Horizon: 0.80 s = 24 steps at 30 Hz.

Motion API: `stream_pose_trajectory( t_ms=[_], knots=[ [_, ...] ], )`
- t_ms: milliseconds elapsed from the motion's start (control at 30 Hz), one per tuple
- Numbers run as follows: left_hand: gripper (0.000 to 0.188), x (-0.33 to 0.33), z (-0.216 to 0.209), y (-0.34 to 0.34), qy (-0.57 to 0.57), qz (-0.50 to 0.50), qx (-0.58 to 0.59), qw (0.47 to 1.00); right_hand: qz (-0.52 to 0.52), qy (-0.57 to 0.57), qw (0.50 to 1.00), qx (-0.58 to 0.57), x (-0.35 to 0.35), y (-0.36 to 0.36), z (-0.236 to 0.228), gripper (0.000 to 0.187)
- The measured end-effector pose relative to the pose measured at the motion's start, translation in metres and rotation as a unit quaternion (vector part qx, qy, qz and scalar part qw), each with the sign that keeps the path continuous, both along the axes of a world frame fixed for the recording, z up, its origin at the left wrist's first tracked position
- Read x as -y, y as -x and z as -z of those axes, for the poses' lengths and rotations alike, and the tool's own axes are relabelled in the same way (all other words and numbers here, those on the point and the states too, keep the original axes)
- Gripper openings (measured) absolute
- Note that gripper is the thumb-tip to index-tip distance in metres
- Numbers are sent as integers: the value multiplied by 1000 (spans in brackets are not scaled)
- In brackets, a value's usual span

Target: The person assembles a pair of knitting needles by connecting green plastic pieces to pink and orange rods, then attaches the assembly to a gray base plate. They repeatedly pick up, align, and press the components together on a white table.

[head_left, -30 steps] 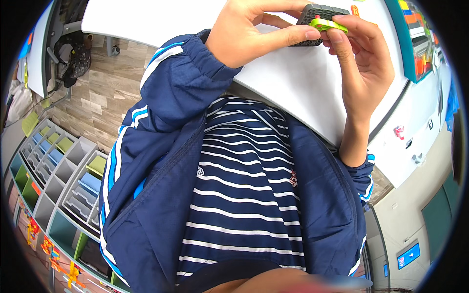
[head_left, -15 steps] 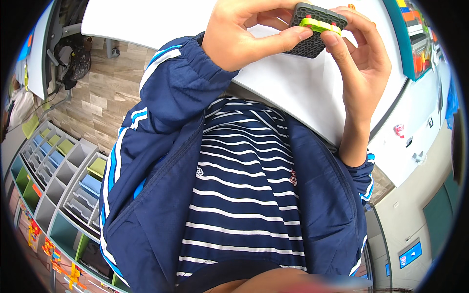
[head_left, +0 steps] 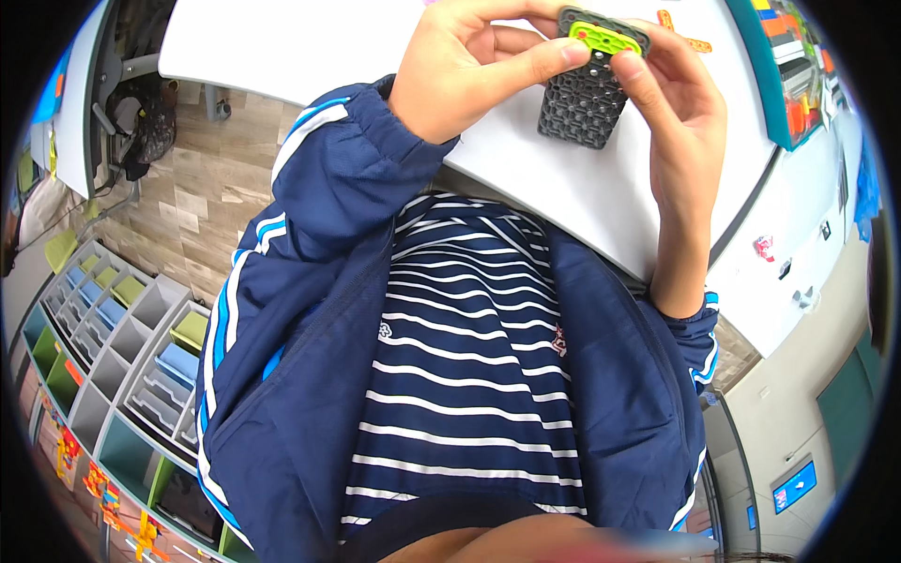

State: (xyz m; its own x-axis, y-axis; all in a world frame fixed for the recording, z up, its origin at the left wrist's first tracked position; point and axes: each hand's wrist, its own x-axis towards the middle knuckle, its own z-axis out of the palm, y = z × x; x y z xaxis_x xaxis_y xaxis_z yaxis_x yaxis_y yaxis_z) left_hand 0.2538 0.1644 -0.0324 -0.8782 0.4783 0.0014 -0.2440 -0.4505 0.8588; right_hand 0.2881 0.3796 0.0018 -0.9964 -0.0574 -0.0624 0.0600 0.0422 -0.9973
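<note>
Between my two hands is a dark grey building plate (head_left: 580, 111) with a studded, holed face, held up over the white table. A lime-green connector piece (head_left: 605, 39) lies across its upper part, with a small red bit showing at its left end. My left hand (head_left: 483, 56) pinches the plate's left side, its thumb pressed at the green piece's lower left. On the other side my right hand (head_left: 678, 94) grips the plate, its thumb at the green piece's lower right. Fingers of both hands behind the plate are partly hidden.
Orange pieces (head_left: 690, 39) lie on the white table (head_left: 272, 42) beyond my right hand. A teal-edged tray (head_left: 762, 80) of coloured parts stands at the right. Grey shelving with bins (head_left: 136, 338) is at the left, above a wood-patterned floor (head_left: 188, 202).
The plate has tilted so that more of its studded face shows below the green piece. My right hand has shifted slightly left, and the orange pieces have come into fuller view.
</note>
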Motion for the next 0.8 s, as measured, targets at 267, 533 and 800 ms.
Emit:
stream_pose_trajectory(
  t_ms=[267,533,800],
  knots=[
    [31,0,-17,-9,43,-110,20,993,-73,-73,992,68,-11,11,-22,38],
    [51,26,-28,-15,331,-17,-129,935,-60,-228,971,-27,-21,11,-11,24],
    [57,24,-16,-12,431,-100,-360,821,-51,-329,940,-80,-12,10,-1,22]
  ],
)
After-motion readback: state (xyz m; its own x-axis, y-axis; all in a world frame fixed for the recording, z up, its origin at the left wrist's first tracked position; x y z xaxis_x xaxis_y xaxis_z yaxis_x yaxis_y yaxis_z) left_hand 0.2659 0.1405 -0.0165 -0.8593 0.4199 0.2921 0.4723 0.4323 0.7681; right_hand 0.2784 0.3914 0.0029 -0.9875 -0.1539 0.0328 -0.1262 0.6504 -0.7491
